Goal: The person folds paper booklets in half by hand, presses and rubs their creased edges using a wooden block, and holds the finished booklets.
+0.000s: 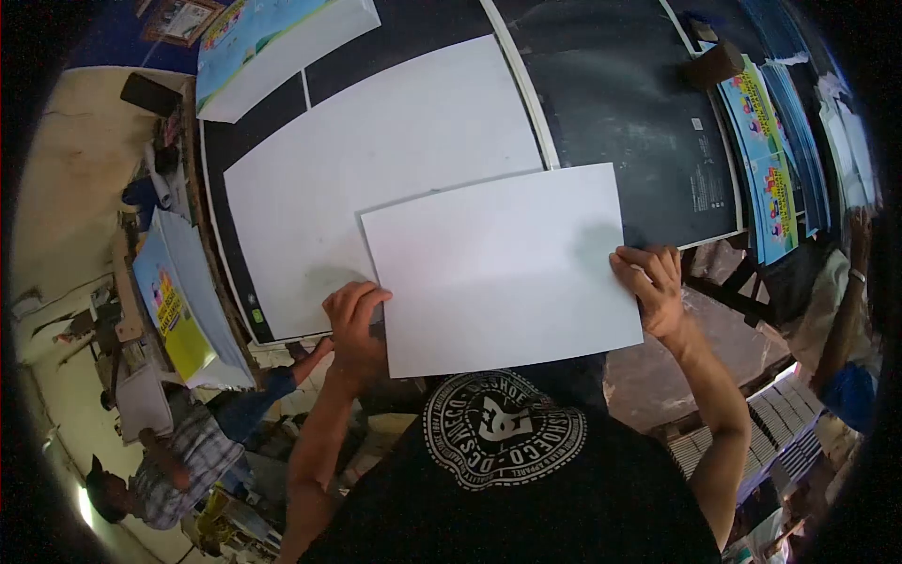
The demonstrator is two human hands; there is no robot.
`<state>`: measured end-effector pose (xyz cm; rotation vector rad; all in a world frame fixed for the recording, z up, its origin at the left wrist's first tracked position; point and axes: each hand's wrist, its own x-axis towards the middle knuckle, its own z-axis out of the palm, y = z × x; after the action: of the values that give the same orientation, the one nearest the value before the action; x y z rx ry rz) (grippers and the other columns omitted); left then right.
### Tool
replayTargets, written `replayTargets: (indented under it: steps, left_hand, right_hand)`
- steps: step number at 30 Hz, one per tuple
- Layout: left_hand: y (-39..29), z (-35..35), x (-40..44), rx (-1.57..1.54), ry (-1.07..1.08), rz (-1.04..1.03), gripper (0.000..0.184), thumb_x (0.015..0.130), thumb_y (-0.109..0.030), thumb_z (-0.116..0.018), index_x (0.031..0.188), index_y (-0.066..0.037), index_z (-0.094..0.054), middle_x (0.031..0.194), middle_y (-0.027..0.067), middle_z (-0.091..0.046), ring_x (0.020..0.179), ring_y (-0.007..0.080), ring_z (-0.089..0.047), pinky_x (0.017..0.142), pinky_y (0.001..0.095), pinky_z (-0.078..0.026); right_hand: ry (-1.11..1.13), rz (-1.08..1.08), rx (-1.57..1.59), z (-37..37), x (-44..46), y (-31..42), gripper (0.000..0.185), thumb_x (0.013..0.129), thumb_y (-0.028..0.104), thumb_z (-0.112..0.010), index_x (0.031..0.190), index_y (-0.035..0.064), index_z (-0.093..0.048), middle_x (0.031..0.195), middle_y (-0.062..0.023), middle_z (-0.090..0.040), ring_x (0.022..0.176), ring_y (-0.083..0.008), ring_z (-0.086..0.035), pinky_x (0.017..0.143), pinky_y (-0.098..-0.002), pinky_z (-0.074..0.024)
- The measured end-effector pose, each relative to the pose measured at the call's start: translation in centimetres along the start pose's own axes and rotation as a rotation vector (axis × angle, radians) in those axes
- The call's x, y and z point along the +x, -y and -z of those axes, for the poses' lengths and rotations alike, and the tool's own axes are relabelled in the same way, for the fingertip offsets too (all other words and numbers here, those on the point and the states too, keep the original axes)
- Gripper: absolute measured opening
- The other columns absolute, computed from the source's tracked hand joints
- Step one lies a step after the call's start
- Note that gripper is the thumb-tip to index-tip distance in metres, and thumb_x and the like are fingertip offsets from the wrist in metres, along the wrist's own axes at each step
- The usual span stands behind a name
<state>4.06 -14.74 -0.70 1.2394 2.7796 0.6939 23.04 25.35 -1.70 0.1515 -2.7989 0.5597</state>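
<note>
A blank white sheet (507, 282) is held in front of my chest, its far part overlapping the work table. My left hand (357, 315) grips its left edge, fingertips on top. On the right edge, my right hand (651, 282) pinches the sheet between thumb and fingers. Whether it is one sheet or a few together, I cannot tell. Beyond it, a larger white sheet (376, 132) lies flat on the black table surface (620, 94).
A stack of printed sheets (282, 47) sits at the table's far left. More colourful printed sheets (766, 160) lie at the right under a brown block (714, 66). Another printed stack (178, 301) stands left. A person in a checked shirt (193, 451) is at lower left; another person's arm (850, 291) shows right.
</note>
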Motion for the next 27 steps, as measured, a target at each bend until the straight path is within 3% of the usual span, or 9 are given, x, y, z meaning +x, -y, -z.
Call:
replayTargets:
  steps: [3, 4, 9, 12, 13, 27]
  left_hand:
    - [-0.2, 0.4, 0.3, -0.059, 0.004, 0.007, 0.038, 0.071, -0.029, -0.076, 0.101, -0.007, -0.065, 0.109, 0.0080, -0.062, 0.107, 0.0305, -0.054, 0.098, 0.0434, -0.032]
    - [-0.2, 0.4, 0.3, -0.056, 0.004, -0.010, 0.036, 0.074, -0.027, -0.075, 0.102, -0.007, -0.064, 0.110, 0.0085, -0.061, 0.109, 0.0306, -0.054, 0.098, 0.0441, -0.032]
    - [0.2, 0.3, 0.1, 0.031, 0.029, -0.006, 0.026, 0.080, -0.022, -0.072, 0.100, -0.007, -0.064, 0.110, 0.0111, -0.062, 0.110, 0.0314, -0.056, 0.101, 0.0452, -0.037]
    - [-0.2, 0.7, 0.3, 0.006, 0.036, 0.028, 0.025, 0.080, -0.022, -0.073, 0.099, -0.007, -0.065, 0.111, 0.0109, -0.062, 0.110, 0.0311, -0.056, 0.101, 0.0447, -0.037]
    - [0.0, 0.3, 0.2, -0.017, -0.001, 0.012, 0.031, 0.072, -0.019, -0.074, 0.099, -0.007, -0.065, 0.109, 0.0084, -0.061, 0.108, 0.0293, -0.055, 0.098, 0.0438, -0.032]
    - [0.4, 1.5, 2.1, -0.093, 0.099, 0.049, 0.023, 0.072, -0.018, -0.073, 0.091, -0.008, -0.066, 0.101, 0.0063, -0.062, 0.107, 0.0286, -0.055, 0.098, 0.0427, -0.033]
  right_hand:
    - [0.029, 0.003, -0.010, 0.7, 0.6, 0.3, 0.040, 0.077, 0.021, -0.063, 0.115, 0.0084, -0.067, 0.118, -0.0064, -0.062, 0.099, -0.0253, -0.056, 0.086, -0.0411, -0.0403]
    - [0.038, -0.021, 0.016, 0.6, 0.3, 0.4, 0.038, 0.076, 0.017, -0.068, 0.112, 0.0056, -0.068, 0.116, -0.0091, -0.061, 0.100, -0.0296, -0.054, 0.090, -0.0441, -0.0408]
    - [0.058, -0.069, 0.030, 0.3, -0.2, 0.2, 0.040, 0.072, 0.013, -0.070, 0.112, 0.0056, -0.068, 0.111, -0.0079, -0.061, 0.099, -0.0282, -0.053, 0.087, -0.0420, -0.0404]
    - [0.063, -0.101, 0.074, 0.6, 0.2, 0.2, 0.043, 0.080, 0.017, -0.064, 0.123, 0.0086, -0.062, 0.115, -0.0061, -0.059, 0.103, -0.0253, -0.053, 0.090, -0.0404, -0.0387]
    - [0.048, -0.092, 0.054, 0.5, 0.3, 0.2, 0.044, 0.081, 0.016, -0.063, 0.124, 0.0061, -0.060, 0.113, -0.0065, -0.060, 0.101, -0.0248, -0.053, 0.089, -0.0402, -0.0388]
    - [0.057, -0.155, 0.213, 2.0, 3.2, -0.1, 0.044, 0.080, 0.016, -0.064, 0.121, 0.0031, -0.059, 0.085, -0.0030, -0.060, 0.080, -0.0208, -0.053, 0.075, -0.0354, -0.0381]
